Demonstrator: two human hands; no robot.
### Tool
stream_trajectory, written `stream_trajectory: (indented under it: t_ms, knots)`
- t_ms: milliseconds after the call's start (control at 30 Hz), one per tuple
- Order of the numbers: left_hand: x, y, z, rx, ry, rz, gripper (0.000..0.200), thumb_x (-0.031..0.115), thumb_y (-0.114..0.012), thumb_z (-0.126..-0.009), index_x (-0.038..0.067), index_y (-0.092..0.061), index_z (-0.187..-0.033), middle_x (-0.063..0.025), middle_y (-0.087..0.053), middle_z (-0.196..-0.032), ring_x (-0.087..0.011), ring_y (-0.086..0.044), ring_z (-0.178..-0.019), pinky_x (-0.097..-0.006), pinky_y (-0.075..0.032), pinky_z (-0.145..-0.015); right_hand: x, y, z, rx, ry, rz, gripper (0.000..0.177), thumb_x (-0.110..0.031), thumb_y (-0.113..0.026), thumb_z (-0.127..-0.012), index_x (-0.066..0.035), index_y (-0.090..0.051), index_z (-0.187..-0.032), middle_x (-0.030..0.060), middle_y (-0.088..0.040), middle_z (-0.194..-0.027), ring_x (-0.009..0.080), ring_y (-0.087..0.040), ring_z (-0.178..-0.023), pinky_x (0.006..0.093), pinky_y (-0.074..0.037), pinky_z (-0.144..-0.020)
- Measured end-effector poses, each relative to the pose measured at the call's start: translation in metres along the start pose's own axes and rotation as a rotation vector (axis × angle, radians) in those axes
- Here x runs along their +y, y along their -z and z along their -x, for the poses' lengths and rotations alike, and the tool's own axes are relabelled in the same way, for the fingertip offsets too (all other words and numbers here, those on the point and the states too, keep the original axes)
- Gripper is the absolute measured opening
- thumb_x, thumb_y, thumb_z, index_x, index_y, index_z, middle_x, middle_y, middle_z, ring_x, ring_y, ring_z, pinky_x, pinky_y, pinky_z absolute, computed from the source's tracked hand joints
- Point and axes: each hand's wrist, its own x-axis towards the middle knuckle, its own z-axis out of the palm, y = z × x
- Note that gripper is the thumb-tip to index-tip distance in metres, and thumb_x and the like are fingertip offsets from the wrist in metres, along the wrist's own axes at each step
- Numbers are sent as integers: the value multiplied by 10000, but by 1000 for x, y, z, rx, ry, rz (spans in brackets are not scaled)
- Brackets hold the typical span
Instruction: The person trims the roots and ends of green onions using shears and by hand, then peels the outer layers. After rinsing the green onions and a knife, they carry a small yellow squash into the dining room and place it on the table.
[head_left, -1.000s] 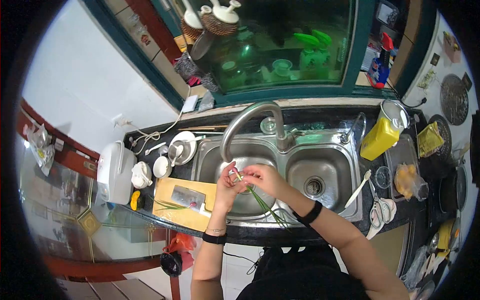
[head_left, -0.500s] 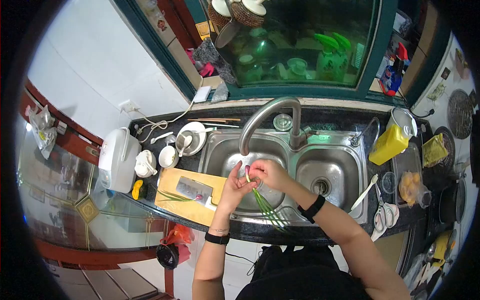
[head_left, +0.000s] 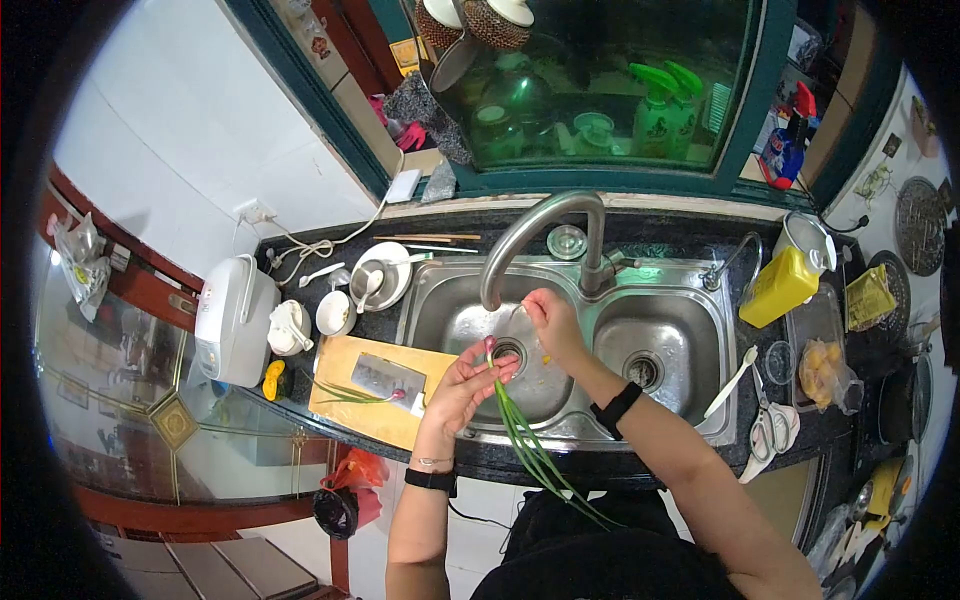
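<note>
Holding a purple-bulbed scallion between the left hand's thumb and fingers, above the sink basin. Pinching a thin, unclear scrap with the right hand, near the faucet. Working right of a cleaver on a cutting board.

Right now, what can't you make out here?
All in the head view:
- Whether the right hand pinches a scrap: too small.
- The label on the red-topped spray bottle: too small, blurred.
- The hanging utensil's upper end: cut off by the top edge.
- Bin contents: too dark.
</note>
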Motion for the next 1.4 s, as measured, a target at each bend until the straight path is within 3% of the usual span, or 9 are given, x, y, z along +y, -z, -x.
stream_trajectory:
  t_ms: [67, 133, 333, 533, 633, 1033, 1133, 1233, 1400]
  knots:
    - [0, 2, 1, -5, 3, 50, 386, -16, -502, -811, 22, -366, -1170, -235, -513, -1092, -258, -533, -1009, -307, -424, -887, 6, 5, 1, -19, -52, -35, 131, -114, -514, -783, -37, -553, -880, 174, -581, -775, 318, -563, -757, 363, -442, -647]
    - [-1, 3, 0, -18, 1, 116, 338, -15, -476, -824, 7, -382, -1148, -249, -480, -1129, -276, -500, -1054, -321, -404, -912, 4, 11, 2, -238, 55, 356, 221, -103, -539, -752, -51, -570, -965, 175, -578, -893, 314, -564, -804, 365, -454, -670]
    - [-3, 5, -7, -35, 61, 116, 327, -9, -457, -838, -25, -393, -1158, -245, -464, -1150, -275, -501, -1049, -286, -433, -875, -32, 15, 6, -348, 302, 161, 320, -106, -572, -741, -99, -569, -1061, 110, -504, -1116, 287, -530, -924, 333, -432, -778]
    - [0, 6, -20, -55, 108, -48, 308, 17, -479, -837, -55, -422, -1131, -201, -517, -1097, -249, -537, -1002, -284, -453, -851, -26, 19, -3, -567, 557, 407, 276, -114, -530, -727, -47, -576, -990, 98, -567, -1002, 260, -548, -902, 334, -439, -775]
    - [7, 2, -21, -2, 137, -26, 280, 15, -488, -833, -72, -451, -1096, -189, -546, -1050, -235, -559, -965, -272, -474, -824, -23, 20, -2, -496, 593, 307, 174, -136, -513, -736, -41, -567, -871, 97, -581, -850, 274, -579, -788, 350, -465, -652]
    - [12, 2, -24, 6, 165, -5, 247, 17, -499, -828, -69, -487, -1059, -164, -564, -1029, -215, -570, -945, -246, -490, -786, -17, 22, -1, -478, 552, 371, 113, -151, -527, -739, -40, -503, -733, 89, -561, -735, 268, -581, -681, 341, -471, -581]
    - [12, 0, -23, 14, 171, -22, 255, 29, -500, -831, -66, -485, -1067, -158, -566, -1029, -211, -572, -942, -238, -492, -774, -16, 17, -2, -342, 501, 295, 103, -140, -536, -722, -46, -524, -762, 83, -571, -749, 261, -580, -692, 332, -469, -577]
    - [17, -1, -21, 67, 191, -70, 258, 35, -498, -834, -68, -483, -1070, -164, -563, -1035, -211, -573, -939, -240, -493, -772, -30, 26, -1, -389, 566, 298, 205, -148, -538, -735, -69, -597, -914, 84, -600, -938, 236, -588, -786, 312, -476, -677]
    - [18, 4, -24, 57, 201, -112, 244, 38, -505, -831, -72, -497, -1049, -168, -579, -995, -203, -587, -906, -238, -499, -766, -32, 28, -1, -450, 714, 422, 235, -150, -537, -719, -56, -601, -924, 76, -608, -958, 212, -594, -800, 296, -478, -688]
